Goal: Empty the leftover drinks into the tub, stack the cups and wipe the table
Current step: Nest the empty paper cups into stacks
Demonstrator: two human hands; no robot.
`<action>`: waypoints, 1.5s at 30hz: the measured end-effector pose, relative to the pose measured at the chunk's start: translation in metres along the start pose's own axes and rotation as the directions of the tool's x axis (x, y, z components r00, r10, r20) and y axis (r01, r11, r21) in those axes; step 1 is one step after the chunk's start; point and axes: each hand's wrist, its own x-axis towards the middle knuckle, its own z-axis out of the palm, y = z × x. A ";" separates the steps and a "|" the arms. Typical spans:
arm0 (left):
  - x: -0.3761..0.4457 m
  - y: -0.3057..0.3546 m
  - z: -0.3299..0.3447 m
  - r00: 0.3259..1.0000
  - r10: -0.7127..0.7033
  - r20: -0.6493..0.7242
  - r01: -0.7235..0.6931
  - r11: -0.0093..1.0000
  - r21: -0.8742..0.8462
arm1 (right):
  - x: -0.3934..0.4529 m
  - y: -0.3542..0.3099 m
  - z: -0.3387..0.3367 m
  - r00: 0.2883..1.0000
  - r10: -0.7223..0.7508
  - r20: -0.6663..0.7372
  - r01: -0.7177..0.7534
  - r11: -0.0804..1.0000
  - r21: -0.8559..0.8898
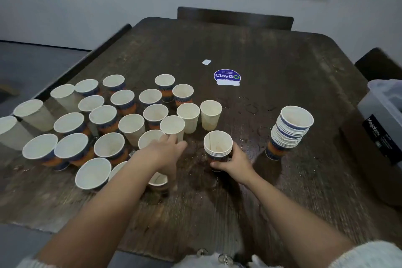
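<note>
Right hand (233, 162) grasps a short stack of cups (218, 147) low on its side, steadying it upright as a base, while left hand (168, 148) reaches a loose cup (173, 126) just beyond its fingers, closure unclear, with the tub (382, 111) far right.

A dark brown wooden table (272, 54) with rounded corners carries many loose white paper cups (131, 125) with blue and orange print, crowded over its left half up to the left edge. A tall stack of the same cups (289, 132) stands near the right edge. A round blue ClayGo sticker (227, 76) and a small white label (206, 62) lie toward the far middle. Wet patches (250, 109) glisten between sticker and stack.
</note>
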 end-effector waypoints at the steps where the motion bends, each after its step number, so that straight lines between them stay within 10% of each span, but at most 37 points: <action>1: -0.003 -0.001 0.005 0.999 -0.021 0.042 0.019 0.999 0.039 | -0.001 0.000 0.002 1.000 0.008 -0.008 -0.008 1.000 0.008; 9: -0.009 0.001 0.036 0.991 -0.074 -0.108 0.089 0.985 0.147 | -0.012 -0.001 0.009 1.000 0.014 0.001 -0.014 1.000 0.024; 21: -0.022 0.033 -0.062 0.817 -0.014 -0.576 -0.132 0.969 -0.210 | -0.017 0.007 0.006 1.000 -0.018 0.011 0.017 0.998 0.061; 37: 0.058 0.059 0.015 0.911 0.164 -0.380 -0.252 0.948 -0.195 | -0.005 0.002 -0.007 0.991 -0.128 0.024 0.128 0.992 -0.005; 45: 0.039 -0.023 0.010 0.803 -0.442 -0.400 0.211 0.839 -0.502 | 0.009 -0.006 -0.009 0.998 -0.062 0.001 0.062 0.996 0.066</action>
